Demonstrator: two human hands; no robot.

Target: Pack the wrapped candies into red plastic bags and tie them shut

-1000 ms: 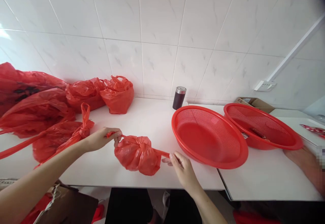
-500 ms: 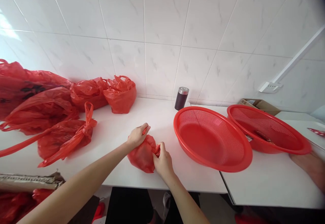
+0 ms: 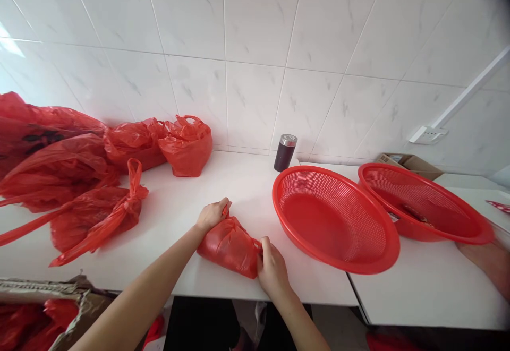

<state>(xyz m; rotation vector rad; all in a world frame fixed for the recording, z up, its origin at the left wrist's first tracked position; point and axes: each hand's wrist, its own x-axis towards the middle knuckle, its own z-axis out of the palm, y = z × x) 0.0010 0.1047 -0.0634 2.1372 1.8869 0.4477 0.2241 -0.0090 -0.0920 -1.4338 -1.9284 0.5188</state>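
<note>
A small red plastic bag [image 3: 231, 247] with something bulky inside rests on the white table in front of me. My left hand [image 3: 213, 215] is closed on its upper left end, where a bit of red plastic pokes out above the fingers. On the bag's right end, my right hand [image 3: 273, 266] grips another bunch of the plastic. The bag is stretched out between both hands, and its contents cannot be made out. Just to the right stands a red perforated basket [image 3: 334, 223] with nothing visible in it.
Several filled red bags [image 3: 186, 146] line the left side. A dark tumbler [image 3: 285, 153] stands near the wall. Another red basket [image 3: 422, 197] at right holds small items, with another person's hand [image 3: 484, 258] at its edge. A cardboard box [image 3: 79, 308] with red plastic sits lower left.
My hands have moved apart, the right one shifting right and slightly down. The red bag between them is now wider and more stretched. The camera view has shifted slightly.
</note>
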